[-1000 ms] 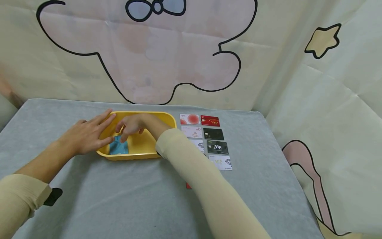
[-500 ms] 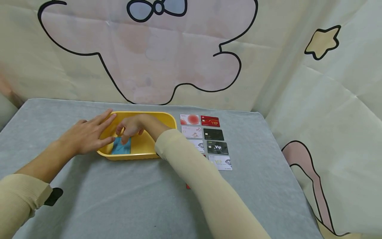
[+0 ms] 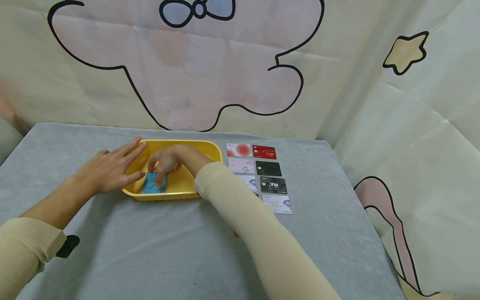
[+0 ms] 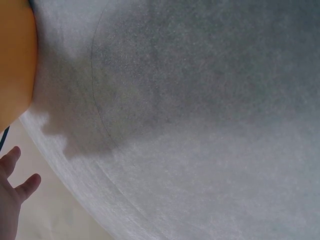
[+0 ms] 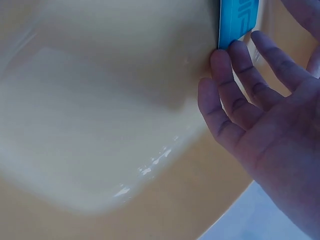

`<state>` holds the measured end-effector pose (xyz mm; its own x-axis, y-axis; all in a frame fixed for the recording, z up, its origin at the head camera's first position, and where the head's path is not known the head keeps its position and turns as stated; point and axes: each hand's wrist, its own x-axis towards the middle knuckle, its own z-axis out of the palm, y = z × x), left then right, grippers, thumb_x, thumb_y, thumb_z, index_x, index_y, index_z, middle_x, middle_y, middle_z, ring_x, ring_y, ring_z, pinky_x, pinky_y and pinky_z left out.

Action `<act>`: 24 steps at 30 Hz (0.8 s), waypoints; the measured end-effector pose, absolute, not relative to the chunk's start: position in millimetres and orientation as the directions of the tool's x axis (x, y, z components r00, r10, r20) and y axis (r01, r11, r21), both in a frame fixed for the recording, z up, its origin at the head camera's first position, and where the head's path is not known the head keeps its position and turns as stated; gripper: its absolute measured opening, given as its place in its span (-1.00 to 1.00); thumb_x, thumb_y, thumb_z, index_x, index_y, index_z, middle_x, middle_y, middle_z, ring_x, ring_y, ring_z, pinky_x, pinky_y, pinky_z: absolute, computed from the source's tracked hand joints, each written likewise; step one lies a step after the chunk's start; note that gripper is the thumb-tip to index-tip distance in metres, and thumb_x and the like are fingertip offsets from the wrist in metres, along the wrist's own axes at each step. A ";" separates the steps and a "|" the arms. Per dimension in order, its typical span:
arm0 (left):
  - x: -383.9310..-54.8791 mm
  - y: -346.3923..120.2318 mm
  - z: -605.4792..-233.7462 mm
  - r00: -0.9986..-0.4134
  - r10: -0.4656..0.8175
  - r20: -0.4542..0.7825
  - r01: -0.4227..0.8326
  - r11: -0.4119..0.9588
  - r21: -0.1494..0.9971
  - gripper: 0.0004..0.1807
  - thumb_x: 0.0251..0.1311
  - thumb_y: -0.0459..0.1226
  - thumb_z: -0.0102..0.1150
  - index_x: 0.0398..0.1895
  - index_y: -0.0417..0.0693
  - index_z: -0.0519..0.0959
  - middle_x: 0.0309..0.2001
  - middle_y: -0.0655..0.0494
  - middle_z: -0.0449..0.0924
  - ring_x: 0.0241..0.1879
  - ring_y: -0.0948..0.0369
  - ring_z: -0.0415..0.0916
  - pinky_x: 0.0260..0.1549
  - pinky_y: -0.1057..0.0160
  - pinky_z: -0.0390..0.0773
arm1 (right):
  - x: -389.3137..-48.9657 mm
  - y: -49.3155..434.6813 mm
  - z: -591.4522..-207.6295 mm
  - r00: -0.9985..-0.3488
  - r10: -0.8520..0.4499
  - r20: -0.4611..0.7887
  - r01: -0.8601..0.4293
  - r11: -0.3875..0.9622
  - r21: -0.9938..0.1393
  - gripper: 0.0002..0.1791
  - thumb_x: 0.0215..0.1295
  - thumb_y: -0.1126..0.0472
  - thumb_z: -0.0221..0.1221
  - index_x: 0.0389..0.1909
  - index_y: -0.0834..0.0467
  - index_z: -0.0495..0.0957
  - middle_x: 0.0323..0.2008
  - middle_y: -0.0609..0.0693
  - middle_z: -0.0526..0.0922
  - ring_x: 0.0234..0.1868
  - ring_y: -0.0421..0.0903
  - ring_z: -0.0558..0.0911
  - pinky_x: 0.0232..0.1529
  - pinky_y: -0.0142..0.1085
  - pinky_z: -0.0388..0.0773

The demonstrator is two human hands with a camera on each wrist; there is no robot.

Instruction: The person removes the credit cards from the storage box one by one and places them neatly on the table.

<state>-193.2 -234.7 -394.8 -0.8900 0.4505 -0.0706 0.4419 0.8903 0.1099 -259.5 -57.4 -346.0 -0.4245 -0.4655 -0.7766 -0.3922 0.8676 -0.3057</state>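
A blue card [image 3: 153,183] lies in the left part of the yellow tray [image 3: 183,192]. My right hand [image 3: 168,159] reaches down into the tray, its fingertips on the card and partly covering it. In the right wrist view, loosely bent fingers [image 5: 239,100] meet the end of the blue card [image 5: 239,22], and large lettering shows on its face. My left hand [image 3: 108,171] has its fingers spread at the tray's left rim. In the left wrist view, part of the left hand [image 4: 10,192] appears at the lower left.
Several cards stand in two columns right of the tray, among them a red VIP card [image 3: 264,152], a black card [image 3: 268,168] and a white card [image 3: 277,203]. Under my right sleeve [image 3: 258,225] a red card corner [image 3: 236,233] peeks out. Grey cloth [image 3: 150,250] covers the table.
The blue card has slid a little to the right along the tray floor, and my right fingers have shifted right over it. My left hand has stayed at the rim.
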 end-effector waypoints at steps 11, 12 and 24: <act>-194.4 -234.3 -397.2 -0.889 0.452 -0.067 0.445 0.890 0.104 -0.10 0.39 0.18 -0.08 0.57 -0.20 -0.02 0.57 -0.23 -0.15 0.35 -0.28 0.24 0.10 -0.44 0.30 | -260.1 -61.9 -346.1 -0.383 -0.410 -0.828 -0.338 0.896 -0.288 -0.31 0.19 0.00 0.38 0.35 -0.24 0.36 0.12 -0.24 0.41 0.07 -0.27 0.47 0.11 -0.30 0.50; -194.5 -234.3 -396.7 -0.889 0.453 -0.066 0.445 0.889 0.104 -0.10 0.39 0.18 -0.08 0.57 -0.19 -0.02 0.57 -0.23 -0.16 0.35 -0.28 0.23 0.10 -0.44 0.31 | -259.8 -61.8 -345.4 -0.382 -0.410 -0.828 -0.331 0.897 -0.292 -0.31 0.19 0.01 0.39 0.34 -0.23 0.36 0.11 -0.22 0.43 0.06 -0.27 0.48 0.10 -0.30 0.51; -193.7 -234.9 -394.5 -0.888 0.455 -0.068 0.448 0.888 0.102 -0.10 0.39 0.15 -0.05 0.58 -0.17 -0.04 0.58 -0.20 -0.19 0.39 -0.26 0.20 0.11 -0.44 0.29 | -254.9 -55.0 -340.6 -0.285 -0.444 -0.850 -0.300 0.883 -0.361 -0.37 0.24 -0.01 0.35 0.34 -0.13 0.46 0.13 -0.25 0.55 0.15 -0.24 0.52 0.19 -0.21 0.46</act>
<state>-193.7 -234.9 -394.5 -0.8877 0.4554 -0.0680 0.4479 0.8883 0.1020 -254.9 -55.0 -340.6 -0.2850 -0.4435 -0.8497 -0.2997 0.8833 -0.3606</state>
